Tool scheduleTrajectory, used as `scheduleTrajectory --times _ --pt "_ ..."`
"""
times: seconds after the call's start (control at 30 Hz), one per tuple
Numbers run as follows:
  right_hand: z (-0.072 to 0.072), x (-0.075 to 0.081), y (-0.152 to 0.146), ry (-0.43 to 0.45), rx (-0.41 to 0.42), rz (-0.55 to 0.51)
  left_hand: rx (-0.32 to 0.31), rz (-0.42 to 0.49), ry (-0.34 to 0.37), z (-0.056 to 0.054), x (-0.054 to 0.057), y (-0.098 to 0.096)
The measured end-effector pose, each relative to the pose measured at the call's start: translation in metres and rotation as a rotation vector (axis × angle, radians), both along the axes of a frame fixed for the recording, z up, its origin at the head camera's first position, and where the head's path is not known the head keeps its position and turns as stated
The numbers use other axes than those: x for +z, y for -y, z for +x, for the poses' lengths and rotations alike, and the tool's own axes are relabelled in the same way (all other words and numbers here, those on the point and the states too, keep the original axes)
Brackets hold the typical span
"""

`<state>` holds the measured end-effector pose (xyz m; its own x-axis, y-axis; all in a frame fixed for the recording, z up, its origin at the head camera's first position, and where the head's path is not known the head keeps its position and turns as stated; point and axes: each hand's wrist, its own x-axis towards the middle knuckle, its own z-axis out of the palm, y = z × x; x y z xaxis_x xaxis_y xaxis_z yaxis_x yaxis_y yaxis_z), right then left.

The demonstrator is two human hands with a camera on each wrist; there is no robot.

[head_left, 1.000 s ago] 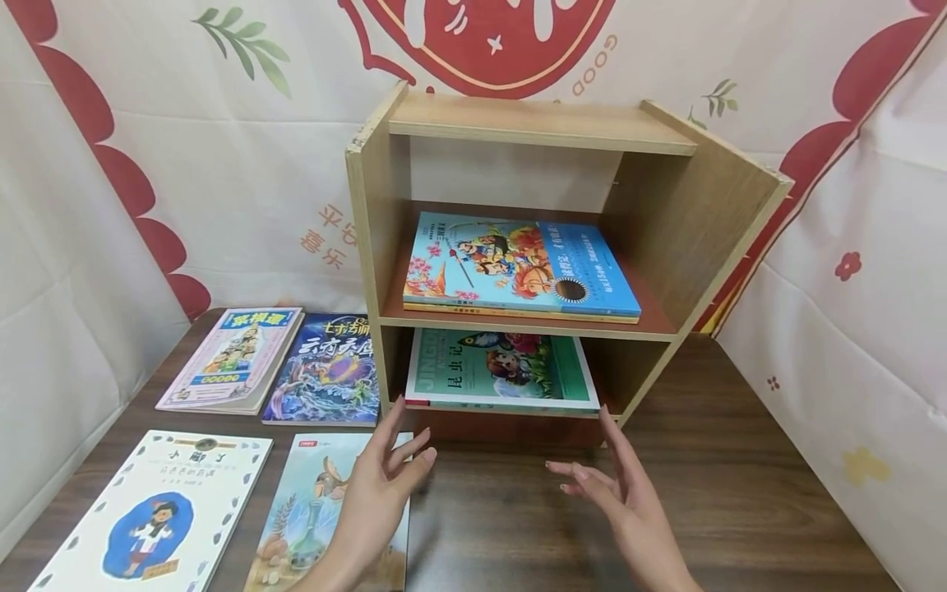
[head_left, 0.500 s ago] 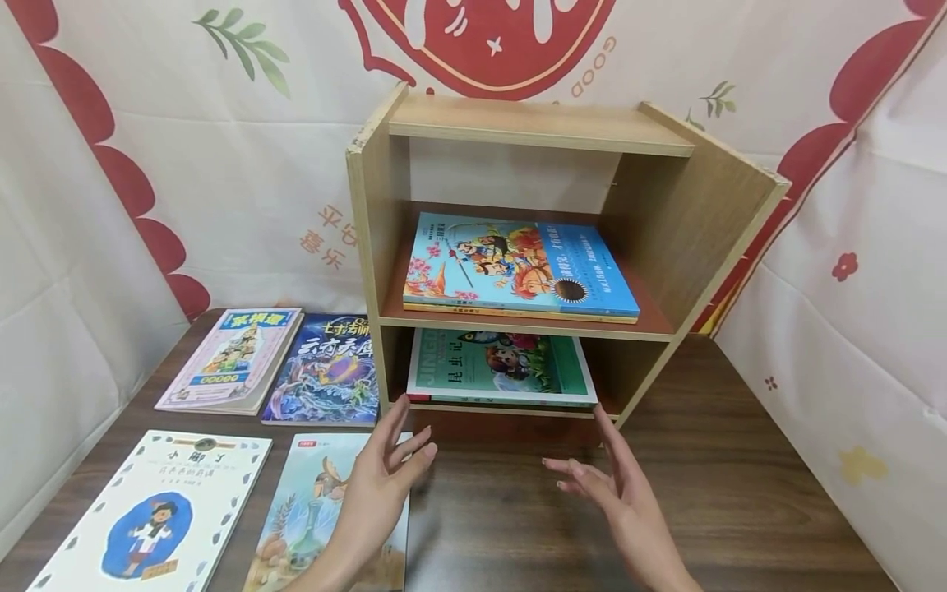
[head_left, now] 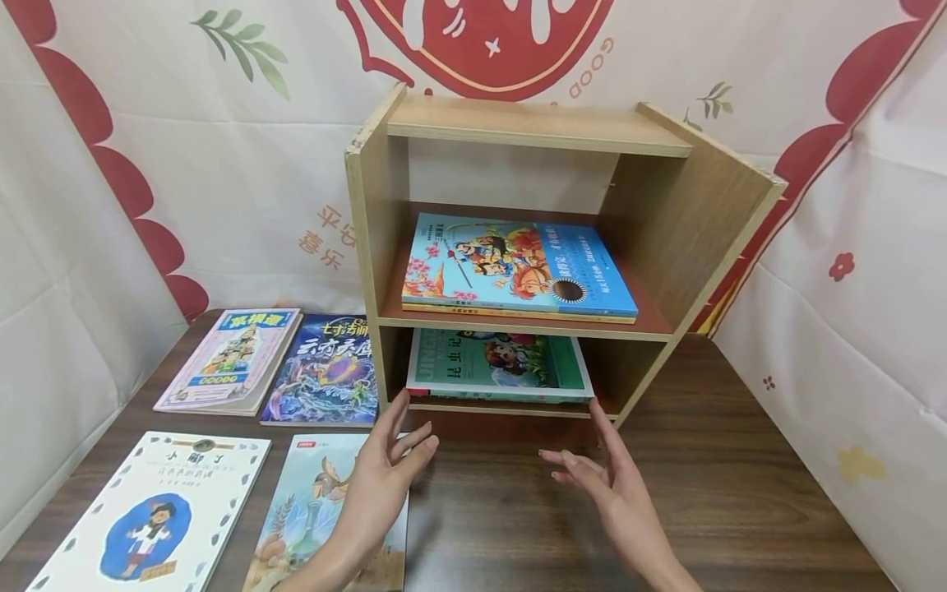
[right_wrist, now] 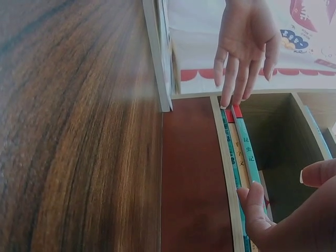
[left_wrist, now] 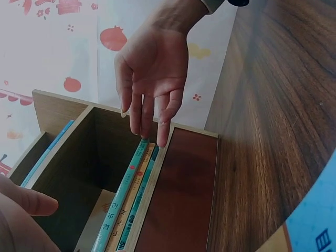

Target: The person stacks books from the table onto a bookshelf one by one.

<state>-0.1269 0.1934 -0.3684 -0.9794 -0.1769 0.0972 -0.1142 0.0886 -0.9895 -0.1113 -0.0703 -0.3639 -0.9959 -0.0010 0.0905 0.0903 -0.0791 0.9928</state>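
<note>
A green picture book (head_left: 510,362) lies flat on the lower shelf of a wooden bookcase (head_left: 684,247). In the left wrist view its spine (left_wrist: 121,194) shows beside a tan book (left_wrist: 131,197) and a darker teal one (left_wrist: 137,199), stacked together. My left hand (head_left: 381,481) has its fingers extended, fingertips right at the stack's front left corner. At the front right corner, my right hand (head_left: 614,485) reaches its straight fingers to the book edges. Both palms face inward, holding nothing in a grip.
A blue picture book (head_left: 510,263) lies on a yellow-edged one on the upper shelf. Left of the bookcase, a pink book (head_left: 229,362), a dark blue book (head_left: 325,370), a white book (head_left: 151,510) and a pale blue book (head_left: 303,501) lie on the wooden table (head_left: 488,518).
The green book and its stack have slid slightly deeper into the lower shelf. Both hands have followed with their fingertips at its front corners, the right shifting a little to the left.
</note>
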Motion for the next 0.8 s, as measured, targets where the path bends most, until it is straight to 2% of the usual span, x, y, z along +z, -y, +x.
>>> scheduleTrajectory --times 0.37,0.8 --pt "-0.0014 -0.0002 -0.0006 -0.004 -0.005 0.015 -0.014 0.007 0.001 -0.002 -0.0017 0.0016" --pt "-0.0039 -0.0016 -0.0003 -0.023 0.007 0.007 0.01 -0.023 0.021 -0.0059 0.0001 0.0018"
